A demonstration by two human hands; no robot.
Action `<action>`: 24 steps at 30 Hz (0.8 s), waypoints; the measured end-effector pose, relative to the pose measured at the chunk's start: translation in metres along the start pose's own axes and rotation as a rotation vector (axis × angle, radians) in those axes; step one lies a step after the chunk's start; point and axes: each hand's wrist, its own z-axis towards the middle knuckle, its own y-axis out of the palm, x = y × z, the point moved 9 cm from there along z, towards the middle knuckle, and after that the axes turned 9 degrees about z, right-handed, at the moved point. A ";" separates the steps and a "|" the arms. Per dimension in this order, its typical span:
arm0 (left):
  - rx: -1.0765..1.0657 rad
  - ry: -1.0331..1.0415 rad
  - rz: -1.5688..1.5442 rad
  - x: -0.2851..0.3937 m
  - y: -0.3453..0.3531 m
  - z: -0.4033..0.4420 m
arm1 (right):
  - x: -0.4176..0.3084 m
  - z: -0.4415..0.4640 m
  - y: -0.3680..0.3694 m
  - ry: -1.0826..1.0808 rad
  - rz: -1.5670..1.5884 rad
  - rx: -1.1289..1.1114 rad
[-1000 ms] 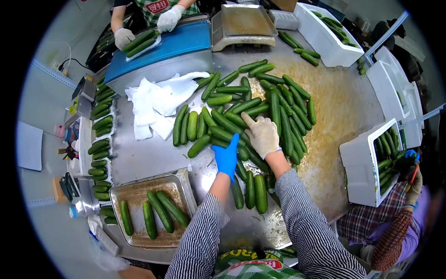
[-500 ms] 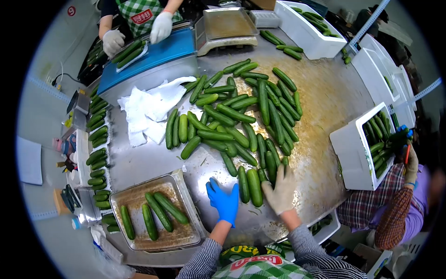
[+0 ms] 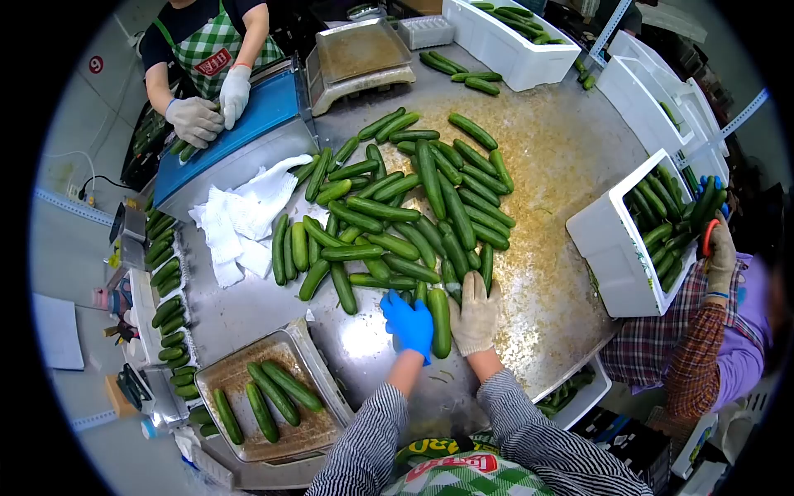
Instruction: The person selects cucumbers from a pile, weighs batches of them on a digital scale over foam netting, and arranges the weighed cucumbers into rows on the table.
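Note:
My left hand (image 3: 408, 325), in a blue glove, lies at the near edge of a pile of cucumbers (image 3: 385, 208), its fingertips against them. My right hand (image 3: 475, 318), in a cream knitted glove, rests on the near cucumbers with its fingers stretched forward. Between the two hands lies one upright-pointing cucumber (image 3: 440, 322). Neither hand is wrapped round anything. Left of my hands, a scale tray (image 3: 310, 413) holds several cucumbers laid side by side.
A white cloth (image 3: 236, 223) lies left of the pile. Behind are an empty scale (image 3: 361, 54) and a blue board (image 3: 263, 103) with a co-worker's gloved hands. At right, another person reaches into a white foam box (image 3: 604, 240) of cucumbers.
Both my hands drew back toward me from the pile, then moved forward against its near edge, pushing near cucumbers closer in. The co-worker's hands have closed over the cucumbers on the board.

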 end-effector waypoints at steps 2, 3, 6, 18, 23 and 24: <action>-0.026 0.090 -0.298 -0.023 0.021 0.022 | 0.005 0.008 0.002 -0.064 0.049 0.025; -0.041 0.135 -0.444 -0.033 0.026 0.028 | 0.009 0.009 0.000 -0.092 0.074 0.036; -0.028 0.114 -0.485 -0.048 -0.011 0.012 | 0.027 0.009 -0.010 -0.065 0.284 -0.019; -0.158 0.074 -0.360 -0.092 0.007 -0.052 | -0.034 -0.087 0.001 -0.043 0.276 -0.185; -0.199 0.057 -0.665 -0.093 -0.001 -0.053 | -0.027 -0.073 0.016 -0.068 0.348 -0.138; -0.198 0.068 -0.695 -0.099 0.003 -0.051 | -0.025 -0.073 0.015 -0.081 0.354 -0.144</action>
